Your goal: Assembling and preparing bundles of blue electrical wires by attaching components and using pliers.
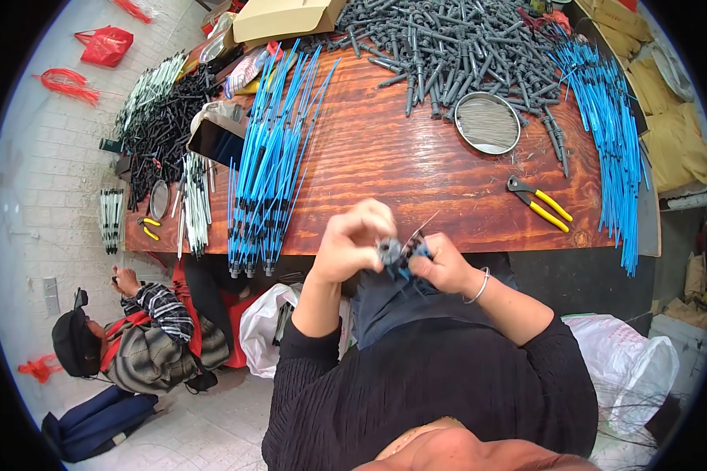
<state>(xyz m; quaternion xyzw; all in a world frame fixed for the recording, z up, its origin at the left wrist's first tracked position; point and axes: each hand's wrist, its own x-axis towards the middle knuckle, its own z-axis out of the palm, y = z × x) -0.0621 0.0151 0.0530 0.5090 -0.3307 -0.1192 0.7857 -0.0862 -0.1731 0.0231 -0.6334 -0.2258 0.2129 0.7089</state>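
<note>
A reddish wooden table fills the scene, its near edge just beyond the person's lap. A loose heap of grey plugs covers the far edge toward the right, apparently pushed back to leave the nearer wood free for handling. Near the left edge, a bundle of blue strips lies lengthwise, its grey-tipped ends jutting past the near edge, likely squared up so it can be picked up whole. More blue strips run along the right edge and hang over the near right corner, seemingly kept parallel to avoid tangles. Before the near edge, the left hand is closed narrowly, thumb against fingers, while the right hand curls round its load, the two almost meeting, probably for steadiness. A round dish beside the heap holds thin wires, its rim presumably stopping them scattering. Yellow-handled pincers lie toward the near right corner, handles facing the person, within easy reach. Smallest, a grey piece sits in the left grip above the lap, close against dark and blue pieces in the right; fingers hide whether they are joined.
</note>
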